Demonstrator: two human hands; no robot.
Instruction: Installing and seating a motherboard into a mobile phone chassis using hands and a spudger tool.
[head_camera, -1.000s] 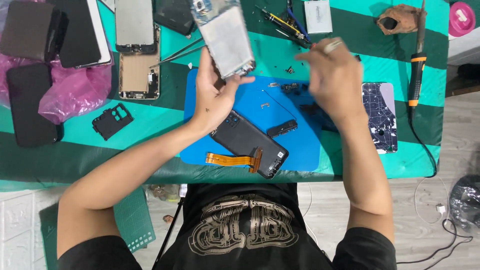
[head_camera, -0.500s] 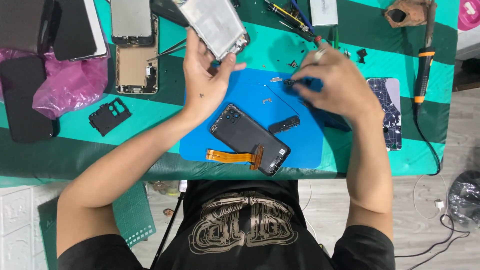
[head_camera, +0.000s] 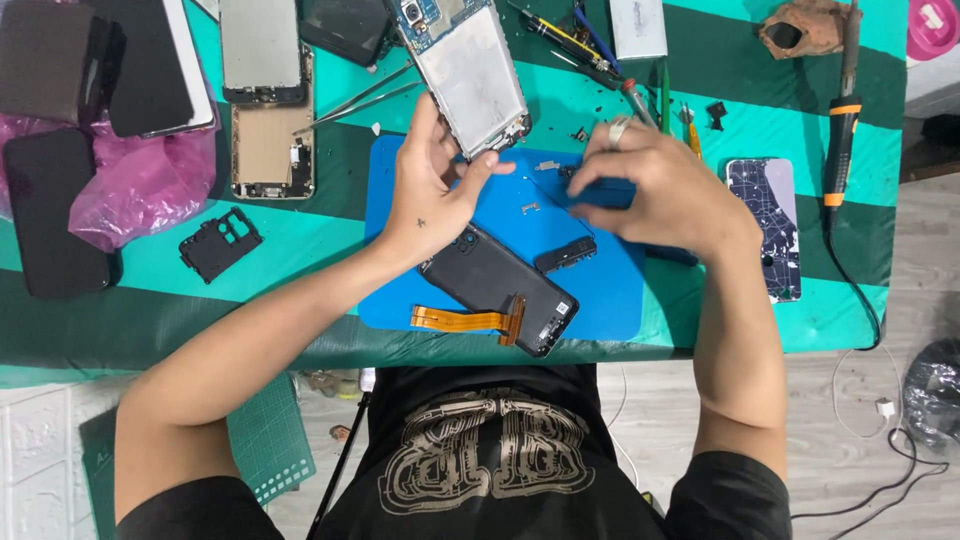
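1. Left hand (head_camera: 432, 190): closed on the lower edge of an opened phone frame (head_camera: 468, 72), which was held tilted above the far edge of the blue mat (head_camera: 610, 290)
2. Right hand (head_camera: 660, 190): fingers curled down on the mat, apparently pinched on a small part; the grip itself could not be told
3. Black back cover (head_camera: 500, 285) with orange flex cable (head_camera: 462, 319): lay on the mat, near the body
4. Judgement: the frame was best kept steady and tiny screws kept over the mat
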